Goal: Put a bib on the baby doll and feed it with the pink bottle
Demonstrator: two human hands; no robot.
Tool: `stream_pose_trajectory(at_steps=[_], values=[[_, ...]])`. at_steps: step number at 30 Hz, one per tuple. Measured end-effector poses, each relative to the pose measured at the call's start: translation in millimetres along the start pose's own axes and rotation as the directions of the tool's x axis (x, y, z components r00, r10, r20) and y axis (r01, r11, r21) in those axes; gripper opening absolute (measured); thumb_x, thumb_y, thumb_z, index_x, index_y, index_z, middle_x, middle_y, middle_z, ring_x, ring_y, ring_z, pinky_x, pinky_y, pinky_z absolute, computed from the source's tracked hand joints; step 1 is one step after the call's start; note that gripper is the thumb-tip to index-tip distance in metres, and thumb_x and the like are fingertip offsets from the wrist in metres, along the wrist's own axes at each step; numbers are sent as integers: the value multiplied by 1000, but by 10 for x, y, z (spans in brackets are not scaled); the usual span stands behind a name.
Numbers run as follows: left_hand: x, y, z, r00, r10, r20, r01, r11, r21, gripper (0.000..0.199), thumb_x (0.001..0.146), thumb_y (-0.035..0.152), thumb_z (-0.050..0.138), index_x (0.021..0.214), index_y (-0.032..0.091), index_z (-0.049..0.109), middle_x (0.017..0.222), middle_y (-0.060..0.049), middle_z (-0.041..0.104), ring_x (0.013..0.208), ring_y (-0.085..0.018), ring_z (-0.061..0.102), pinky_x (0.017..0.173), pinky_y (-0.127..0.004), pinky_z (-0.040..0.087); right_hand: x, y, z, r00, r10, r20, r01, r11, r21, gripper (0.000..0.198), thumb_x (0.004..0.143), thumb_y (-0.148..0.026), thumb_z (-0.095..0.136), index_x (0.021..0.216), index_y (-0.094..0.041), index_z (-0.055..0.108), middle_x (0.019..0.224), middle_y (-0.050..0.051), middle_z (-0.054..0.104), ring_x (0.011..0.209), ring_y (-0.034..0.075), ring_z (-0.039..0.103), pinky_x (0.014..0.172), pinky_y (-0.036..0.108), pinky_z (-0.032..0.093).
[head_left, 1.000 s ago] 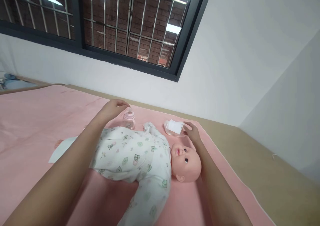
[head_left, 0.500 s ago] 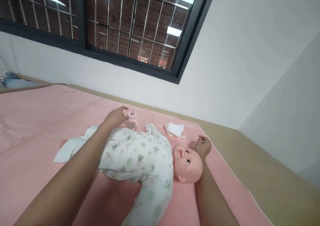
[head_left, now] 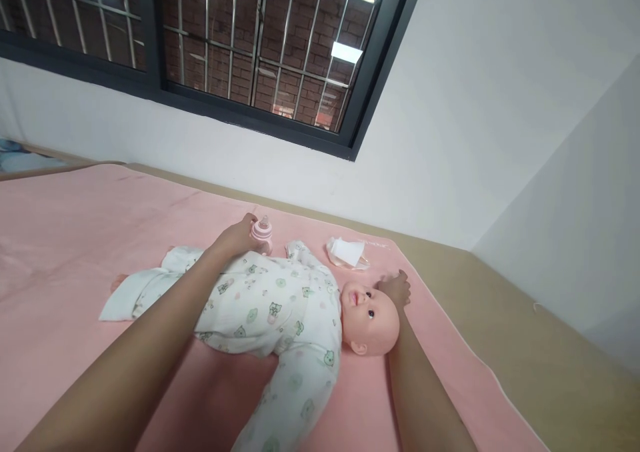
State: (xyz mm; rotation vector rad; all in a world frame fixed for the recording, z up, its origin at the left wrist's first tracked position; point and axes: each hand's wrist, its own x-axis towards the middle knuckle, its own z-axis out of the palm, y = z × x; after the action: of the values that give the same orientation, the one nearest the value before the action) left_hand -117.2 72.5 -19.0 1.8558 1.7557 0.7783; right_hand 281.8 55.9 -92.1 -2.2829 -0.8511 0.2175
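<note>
A baby doll (head_left: pixel 373 319) in white printed clothes (head_left: pixel 265 305) lies on its back on the pink mat (head_left: pixel 65 239), its head to the right. Beyond its body, my left hand (head_left: pixel 236 237) is closed round the side of a small pink baby bottle (head_left: pixel 263 235) with a clear teat on top; the bottle stands nearly upright. My right hand (head_left: pixel 397 289) is curled into a loose fist on the mat just behind the doll's head, its forearm alongside the crown. Nothing shows in the right hand, though some of its fingers are partly hidden.
A clear plastic packet (head_left: pixel 347 253) with a white piece on it lies between the doll's raised sleeve and my right hand. Wooden boards (head_left: pixel 480 312) show past the mat's edge. Behind are a white wall and a dark-framed barred window (head_left: pixel 345 142).
My left hand has closed from beside the bottle onto it. My right hand has turned and its fingers have drawn in nearer the doll's head. The view has shifted slightly.
</note>
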Motion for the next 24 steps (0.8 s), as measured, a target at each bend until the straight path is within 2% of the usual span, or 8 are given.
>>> stream_pose_trajectory(at_steps=[4,9,11,14,19,24], values=[[29,-23,44,1000,4,8,-4,1000,-22,73,64,36,72,128,22,41,117,-10,68,100,-31,68,80,-35,51,9,14,-1,1000,-7,-1,7,1000,4,69,84,-27,53,149,-19,28,144,20,45,137,37,43,110,50,35],[-55,36,9,1000,19,-5,-19,999,-40,84,65,33,68,141,22,33,116,-10,70,103,-32,68,83,-36,52,13,30,3,1000,-25,-11,25,999,26,67,83,-28,53,146,-19,32,142,22,47,136,37,44,108,51,35],[-98,74,-15,999,47,1,-47,998,-50,75,65,33,67,136,25,43,113,-6,72,105,-32,68,83,-35,52,20,37,6,999,-29,-14,30,999,39,68,82,-27,54,145,-19,33,142,22,47,135,37,44,108,52,35],[-118,99,-22,999,50,2,-50,998,-41,54,63,33,66,116,26,57,109,-6,73,105,-33,68,80,-35,53,29,48,11,999,-34,-22,35,997,62,65,82,-28,53,144,-18,35,140,23,48,134,38,45,107,53,35],[-84,58,19,1000,-13,-25,13,1000,9,65,60,36,71,118,20,47,109,-13,71,104,-37,67,76,-37,53,46,62,14,999,-39,-33,42,995,94,60,83,-30,51,141,-19,38,138,23,50,131,37,47,105,54,36],[-110,64,23,998,-34,-53,35,999,21,64,59,36,75,114,21,45,102,-12,71,100,-37,68,70,-35,51,49,66,11,999,-39,-30,42,992,117,61,82,-31,53,140,-19,39,139,24,49,132,38,48,106,55,35]])
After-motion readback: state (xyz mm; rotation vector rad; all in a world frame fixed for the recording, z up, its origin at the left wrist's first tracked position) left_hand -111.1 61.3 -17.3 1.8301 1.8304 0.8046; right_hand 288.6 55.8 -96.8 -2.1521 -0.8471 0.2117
